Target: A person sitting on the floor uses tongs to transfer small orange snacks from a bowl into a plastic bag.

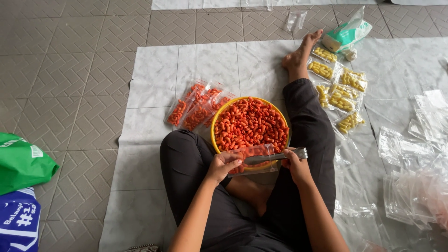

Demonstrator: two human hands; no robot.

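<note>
1. The person sits on a pale mat spread over the tiled floor, legs folded around a yellow bowl heaped with orange snack curls.
2. The left hand has its fingers clamped on the left edge of a small clear bag, held just over the near rim of the bowl.
3. The right hand is closed round a metal tool, probably a scoop, though the view is too small to be sure.
4. The tool lies nearly level, long axis running left to right, its tip pointing left across the bag toward the left hand.
5. Filled bags of orange curls lie left of the bowl; bags of yellow curls lie beside the outstretched leg, and empty clear bags are scattered at far right.
</note>
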